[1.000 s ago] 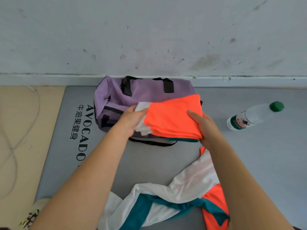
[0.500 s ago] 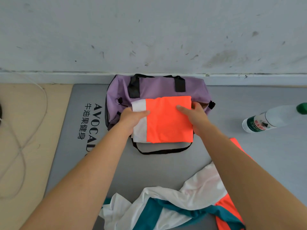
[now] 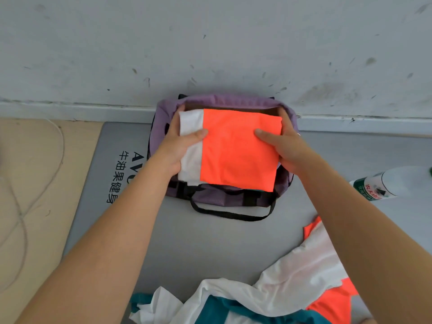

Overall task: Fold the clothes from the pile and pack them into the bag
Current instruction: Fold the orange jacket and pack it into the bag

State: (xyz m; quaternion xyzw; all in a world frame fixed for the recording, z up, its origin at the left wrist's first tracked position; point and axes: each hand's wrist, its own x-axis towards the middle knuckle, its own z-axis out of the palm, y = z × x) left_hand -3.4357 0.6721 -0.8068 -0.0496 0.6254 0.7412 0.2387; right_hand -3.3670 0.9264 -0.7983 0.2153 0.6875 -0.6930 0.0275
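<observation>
A folded orange and white garment (image 3: pixel 236 148) sits over the open mouth of the purple duffel bag (image 3: pixel 210 197), which lies against the wall. My left hand (image 3: pixel 180 146) grips the garment's white left edge, thumb on top. At the orange right edge, my right hand (image 3: pixel 280 141) holds it the same way, fingers reaching down inside the bag's opening. An unfolded white, teal and orange garment (image 3: pixel 280 291) lies crumpled on the mat near me.
The bag rests on a grey mat (image 3: pixel 210 249) with black lettering at its left. A plastic water bottle (image 3: pixel 383 183) lies on the mat at the right. A thin cord (image 3: pixel 28 206) loops over the beige floor on the left. The wall's baseboard (image 3: pixel 93 111) runs behind.
Both hands carried the folded garment away from me and onto the bag's opening. My view has tilted closer over the bag, which now shows its open top.
</observation>
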